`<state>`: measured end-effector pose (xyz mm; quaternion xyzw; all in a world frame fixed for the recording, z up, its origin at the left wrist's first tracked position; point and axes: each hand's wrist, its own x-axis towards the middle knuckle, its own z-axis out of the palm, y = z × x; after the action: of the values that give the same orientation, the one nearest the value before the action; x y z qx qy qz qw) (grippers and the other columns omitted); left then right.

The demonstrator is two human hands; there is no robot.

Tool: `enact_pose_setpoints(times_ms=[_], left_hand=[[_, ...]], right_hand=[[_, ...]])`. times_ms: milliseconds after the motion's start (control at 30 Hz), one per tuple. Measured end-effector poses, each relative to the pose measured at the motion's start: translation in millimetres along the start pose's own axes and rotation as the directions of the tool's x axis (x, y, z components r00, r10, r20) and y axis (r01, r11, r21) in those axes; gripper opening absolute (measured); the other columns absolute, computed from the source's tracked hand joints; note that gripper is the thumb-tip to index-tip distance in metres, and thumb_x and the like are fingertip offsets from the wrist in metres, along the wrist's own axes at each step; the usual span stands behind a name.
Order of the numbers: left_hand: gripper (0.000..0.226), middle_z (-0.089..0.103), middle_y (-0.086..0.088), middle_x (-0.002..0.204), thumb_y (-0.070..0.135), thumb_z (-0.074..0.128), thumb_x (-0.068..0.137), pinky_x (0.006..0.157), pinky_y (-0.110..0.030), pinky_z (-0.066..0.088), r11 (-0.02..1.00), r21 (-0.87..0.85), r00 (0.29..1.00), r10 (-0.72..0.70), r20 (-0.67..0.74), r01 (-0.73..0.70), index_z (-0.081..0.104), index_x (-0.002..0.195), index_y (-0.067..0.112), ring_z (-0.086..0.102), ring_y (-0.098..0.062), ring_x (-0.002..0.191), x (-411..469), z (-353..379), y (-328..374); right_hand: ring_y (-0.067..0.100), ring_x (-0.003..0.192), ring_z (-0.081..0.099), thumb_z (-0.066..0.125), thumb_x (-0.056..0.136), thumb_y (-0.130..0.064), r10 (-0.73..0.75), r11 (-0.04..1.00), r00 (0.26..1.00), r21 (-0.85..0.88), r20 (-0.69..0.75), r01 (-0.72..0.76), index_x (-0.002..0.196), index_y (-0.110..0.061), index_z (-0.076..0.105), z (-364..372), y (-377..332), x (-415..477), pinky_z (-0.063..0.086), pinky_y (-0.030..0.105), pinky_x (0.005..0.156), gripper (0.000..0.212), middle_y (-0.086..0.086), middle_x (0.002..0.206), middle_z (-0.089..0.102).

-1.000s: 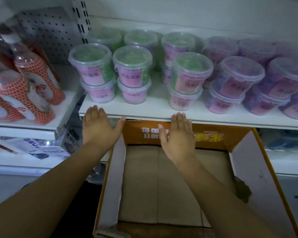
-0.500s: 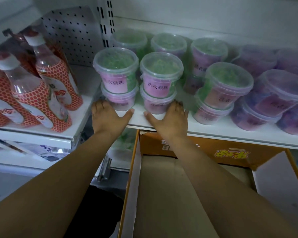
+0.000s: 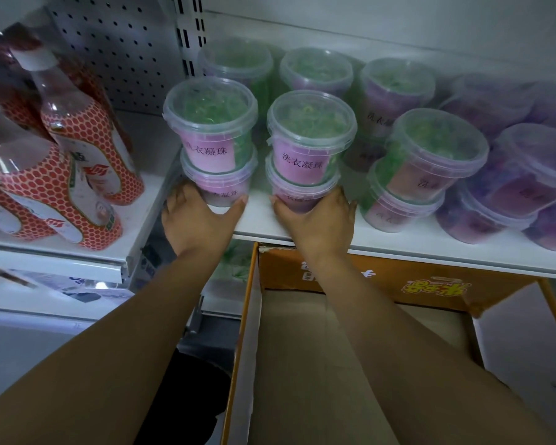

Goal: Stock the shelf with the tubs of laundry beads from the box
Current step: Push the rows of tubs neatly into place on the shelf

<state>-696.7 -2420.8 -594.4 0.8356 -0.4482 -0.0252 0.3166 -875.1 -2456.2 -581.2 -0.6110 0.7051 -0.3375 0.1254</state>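
L hand cups the base of the left stack, R hand the right stack — low grips, prob. so the top tubs don't topple while squared up at the shelf front edge; box below shows no tubs — stocking looks near done.

Centre of the frame: green-bead tubs in clear plastic, green showing through lids and sides, pink labels printed with dark characters. Right side: purple-bead tubs, same clear plastic, violet inside, pinkish labels. Left side: bottles wrapped in red honeycomb on white, red emblem on a white band, white caps. Under the tubs, plain white shelf. Upper left: pale grey pegboard dotted with rows of dark holes. Lower centre: box, orange outside with yellow-and-red lettering, plain brown inside.
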Motion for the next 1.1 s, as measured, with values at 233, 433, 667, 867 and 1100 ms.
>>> enact_pose_setpoints(times_ms=[233, 433, 667, 867, 1100], left_hand=[[0.091, 0.059, -0.019, 0.132, 0.078, 0.065, 0.072, 0.106, -0.048, 0.041, 0.999, -0.012, 0.999, 0.033, 0.014, -0.032, 0.054, 0.121, 0.001, 0.052, -0.037, 0.126, -5, -2, -4], [0.095, 0.057, -0.020, 0.136, 0.080, 0.062, 0.072, 0.107, -0.050, 0.041, 1.000, -0.004, 0.998, 0.028, 0.052, -0.028, 0.053, 0.124, 0.001, 0.051, -0.037, 0.129, -6, -4, -5], [0.100, 0.053, -0.021, 0.140, 0.083, 0.057, 0.074, 0.112, -0.054, 0.035, 0.999, 0.017, 0.991, 0.047, 0.129, -0.049, 0.048, 0.131, 0.001, 0.045, -0.038, 0.134, -7, -11, -5], [0.098, 0.022, -0.022, 0.164, 0.074, 0.048, 0.088, 0.125, -0.049, 0.008, 0.984, 0.138, 0.965, 0.074, 0.254, -0.112, 0.030, 0.152, 0.001, 0.014, -0.034, 0.154, -29, -30, 3], [0.062, 0.063, -0.018, 0.127, 0.056, 0.052, 0.096, 0.095, -0.047, 0.046, 0.932, 0.179, 0.928, 0.264, 0.264, -0.316, 0.065, 0.122, 0.001, 0.049, -0.036, 0.124, -76, -63, 14]], right_hand=[[0.027, 0.124, 0.055, 0.069, 0.058, -0.082, 0.016, 0.999, 0.999, 0.044, -0.028, -0.015, 0.132, -0.010, 0.051, -10, 3, -8, 0.045, 0.046, 0.108, 0.104, 0.006, 0.129, 0.063], [0.024, 0.119, 0.058, 0.070, 0.058, -0.083, 0.018, 0.999, 0.999, 0.042, -0.032, -0.017, 0.129, -0.013, 0.051, -14, 5, -11, 0.050, 0.042, 0.102, 0.102, 0.003, 0.126, 0.063], [0.023, 0.118, 0.059, 0.069, 0.058, -0.084, 0.024, 1.000, 1.000, 0.018, -0.002, -0.024, 0.128, -0.015, 0.051, -22, 4, -15, 0.050, 0.042, 0.102, 0.099, 0.002, 0.124, 0.063], [0.028, 0.130, 0.051, 0.061, 0.060, -0.089, 0.024, 0.998, 0.991, -0.057, 0.132, -0.016, 0.133, -0.011, 0.047, -36, 10, -20, 0.046, 0.044, 0.107, 0.108, 0.009, 0.136, 0.056], [0.024, 0.151, 0.028, 0.040, 0.102, -0.054, -0.281, 0.898, 0.875, -0.215, 0.394, 0.385, 0.151, -0.014, 0.041, -94, 56, -47, 0.023, 0.037, 0.122, 0.063, 0.007, 0.161, 0.036]])
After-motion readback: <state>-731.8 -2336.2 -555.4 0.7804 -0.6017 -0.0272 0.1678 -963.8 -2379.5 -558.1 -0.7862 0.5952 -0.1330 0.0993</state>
